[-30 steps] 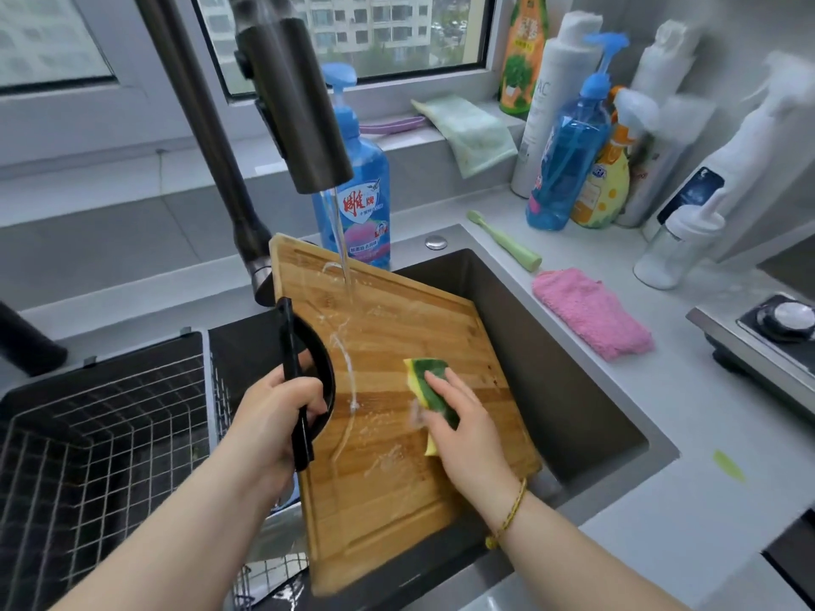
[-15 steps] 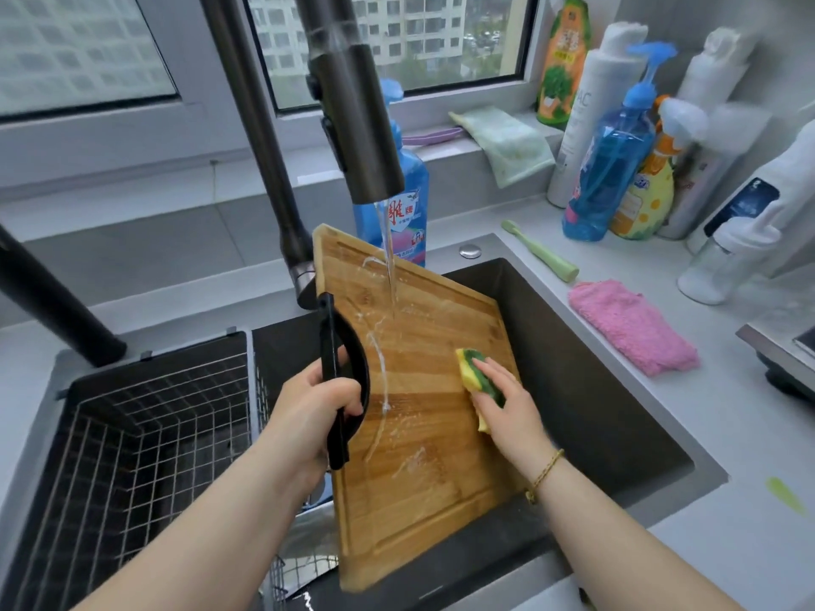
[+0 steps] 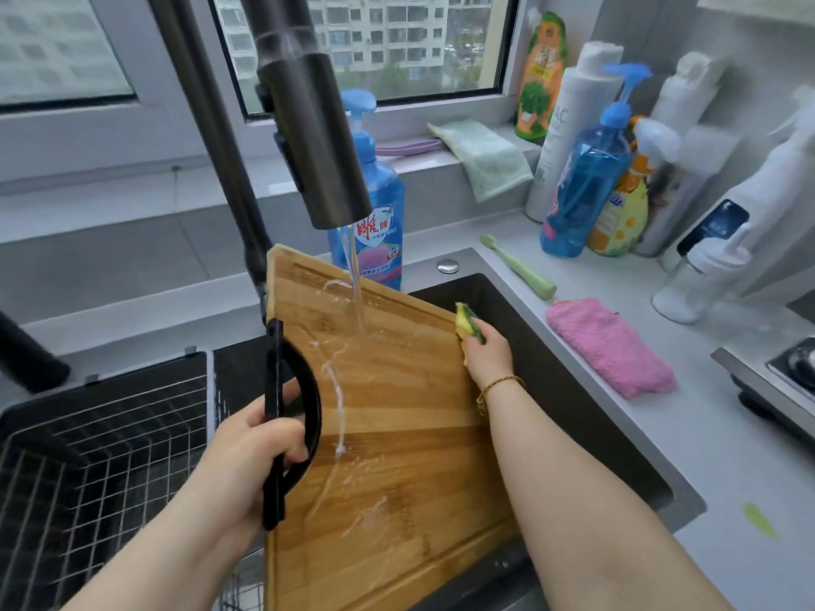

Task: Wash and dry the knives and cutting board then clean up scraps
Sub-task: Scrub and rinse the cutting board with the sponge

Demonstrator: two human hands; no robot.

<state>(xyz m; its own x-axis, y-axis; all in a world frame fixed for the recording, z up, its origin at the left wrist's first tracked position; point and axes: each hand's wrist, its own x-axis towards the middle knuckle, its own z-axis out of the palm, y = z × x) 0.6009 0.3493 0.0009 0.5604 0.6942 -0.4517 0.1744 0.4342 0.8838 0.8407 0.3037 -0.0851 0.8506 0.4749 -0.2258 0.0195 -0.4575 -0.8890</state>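
The left hand (image 3: 251, 452) has its fingers curled round the black handle (image 3: 275, 416) on the left edge of the cutting board (image 3: 397, 434), which stands tilted in the sink (image 3: 573, 390) under the faucet (image 3: 313, 138) and its running water. The right hand (image 3: 487, 357) has its fingers clamped on a sponge (image 3: 466, 321) at the board's far right edge. A wire basket (image 3: 101, 469) sits to the left; 1 pink cloth (image 3: 611, 346) and 1 green scrap (image 3: 760, 524) lie on the right.

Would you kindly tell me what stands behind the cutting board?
Behind the cutting board stand a blue pump bottle and the faucet stem. The board covers part of each one's lower end.
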